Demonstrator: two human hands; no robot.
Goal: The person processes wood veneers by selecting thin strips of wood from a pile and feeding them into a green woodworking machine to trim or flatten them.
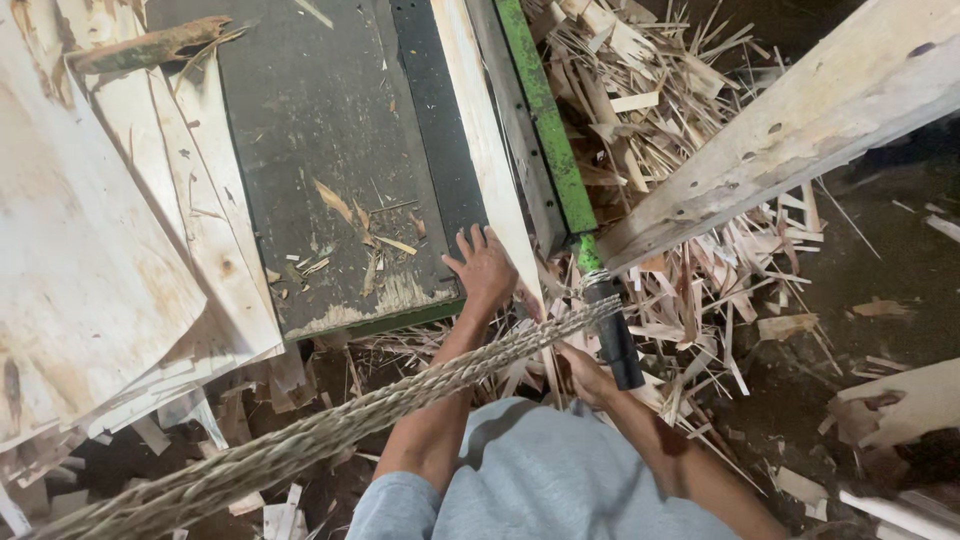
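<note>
In the head view, the left hand (484, 268) lies palm down at the centre of the frame, fingers spread flat across the near edge of a pale veneer strip (486, 150) that runs up toward the top centre along the dark machine table (320, 130). The right hand (583, 372), lower and just right of centre, is half hidden behind a thick braided rope (400, 395) that crosses from the lower left; whether its fingers are closed on anything I cannot tell, though it sits just beside the black grip (620, 345) of the green lever (545, 120). To do this well, it seems wise to keep the left palm pressing the strip flat and square against the green bar, with fingertips well back from that bar's edge. No box, bin or tray shows anywhere; loose wood slivers (660, 110) simply heap on the ground at upper right and centre right. Stacked veneer sheets (90, 250) fill the left side, and a rough timber beam (800, 120) slants across the upper right.
</note>
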